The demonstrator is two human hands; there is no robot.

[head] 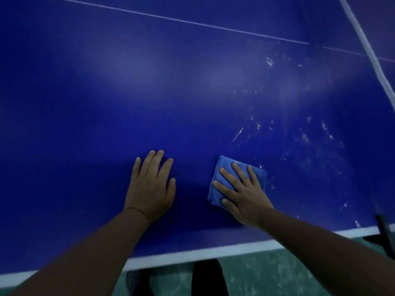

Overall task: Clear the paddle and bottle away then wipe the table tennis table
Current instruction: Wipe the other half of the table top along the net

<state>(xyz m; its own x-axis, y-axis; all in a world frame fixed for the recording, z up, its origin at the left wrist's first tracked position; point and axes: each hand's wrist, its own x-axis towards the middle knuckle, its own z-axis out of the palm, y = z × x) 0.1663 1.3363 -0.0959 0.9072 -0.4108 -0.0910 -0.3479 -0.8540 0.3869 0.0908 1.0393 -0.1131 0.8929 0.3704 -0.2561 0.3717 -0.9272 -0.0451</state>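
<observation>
head view: right hand (243,195) flat on folded cloth (222,167), left hand (150,184) spread on perhaps damp table (149,92)

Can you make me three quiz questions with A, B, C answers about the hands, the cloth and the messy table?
1. Where is the cloth?
A. Under the right hand
B. Under the left hand
C. On the floor

2. What colour is the table?
A. Green
B. Red
C. Blue

3. How does the left hand lie?
A. In a fist
B. Flat on the table
C. Lifted in the air

Answers:
1 A, the right hand's fingers are spread over the folded cloth.
2 C, the top is deep blue with white lines.
3 B, its fingers are straight and it holds nothing.
</observation>
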